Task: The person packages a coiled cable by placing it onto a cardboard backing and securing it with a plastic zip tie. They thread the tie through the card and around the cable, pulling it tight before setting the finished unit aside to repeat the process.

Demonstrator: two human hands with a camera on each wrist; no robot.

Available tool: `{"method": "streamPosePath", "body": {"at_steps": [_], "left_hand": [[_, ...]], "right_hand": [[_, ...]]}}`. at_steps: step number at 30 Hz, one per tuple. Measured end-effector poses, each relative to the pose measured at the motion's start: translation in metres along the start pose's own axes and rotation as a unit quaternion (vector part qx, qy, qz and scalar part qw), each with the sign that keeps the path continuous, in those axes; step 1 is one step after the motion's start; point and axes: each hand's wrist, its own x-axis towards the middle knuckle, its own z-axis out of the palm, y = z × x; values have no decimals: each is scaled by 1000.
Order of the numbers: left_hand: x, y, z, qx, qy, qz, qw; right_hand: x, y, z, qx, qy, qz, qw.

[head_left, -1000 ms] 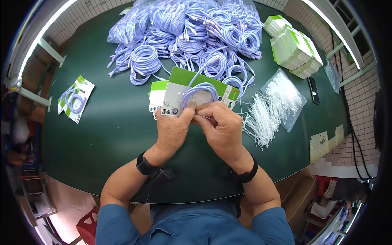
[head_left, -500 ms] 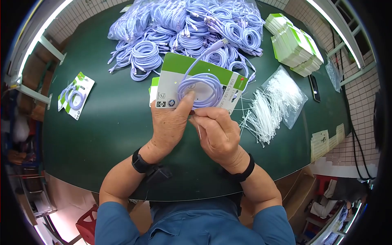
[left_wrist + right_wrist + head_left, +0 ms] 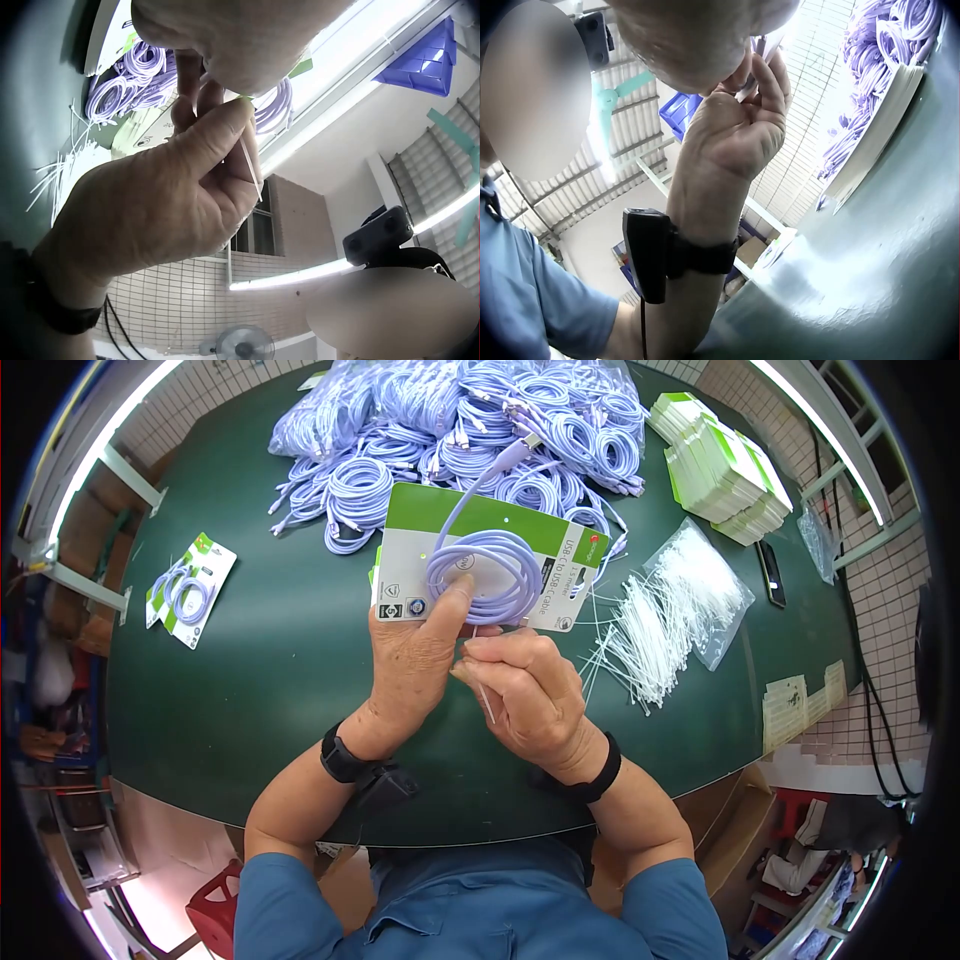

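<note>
My left hand [image 3: 408,665] grips a green and white cardboard card [image 3: 400,575], its thumb pressing on a coiled lilac USB-C cable [image 3: 517,600] that lies against the card's front. One plug end [image 3: 515,455] of the cable sticks up past the card's top edge. Just below the card's lower edge, my right hand [image 3: 535,695] pinches a thin white cable tie [image 3: 487,705], with a tail hanging between the fingers. The tie [image 3: 251,161] shows in the left wrist view too. Behind the card the left fingers are mostly hidden.
A large heap of lilac cables [image 3: 460,435] covers the back of the table. Loose white cable ties [image 3: 640,645] spill from a clear bag at right. Stacked cards [image 3: 720,470] and a phone [image 3: 770,573] lie beyond. A card with a cable [image 3: 195,592] lies at left.
The card has risen away from me and shifted slightly left, now facing up more. My right hand has drawn down from the card's lower edge, and more of the tie shows.
</note>
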Motion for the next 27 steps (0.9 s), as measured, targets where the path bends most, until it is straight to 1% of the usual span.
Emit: {"method": "streamPosePath", "body": {"at_steps": [2, 7, 11, 15, 18, 21, 24, 27], "left_hand": [[0, -2, -2, 6, -10, 21, 1000], [-2, -2, -2, 5, -20, 19, 1000], [-2, -2, -3, 3, -17, 4, 1000], [-3, -1, -1, -28, -10, -11, 999], [-2, -3, -3, 19, -21, 17, 999], [-3, -2, -3, 18, -16, 16, 1000], [-2, -2, -2, 24, -12, 19, 999], [0, -3, -2, 37, -7, 27, 999]], "right_hand": [[0, 0, -1, 2, 0, -3, 1000], [1, 1, -1, 20, -1, -10, 1000], [2, 1, -1, 33, -1, -15, 999], [1, 3, 3, 44, 6, -22, 999], [2, 4, 4, 46, 9, -25, 999], [2, 3, 3, 43, 9, -22, 999], [3, 4, 0, 40, -21, -10, 999], [1, 7, 4, 41, -11, -6, 999]]}}
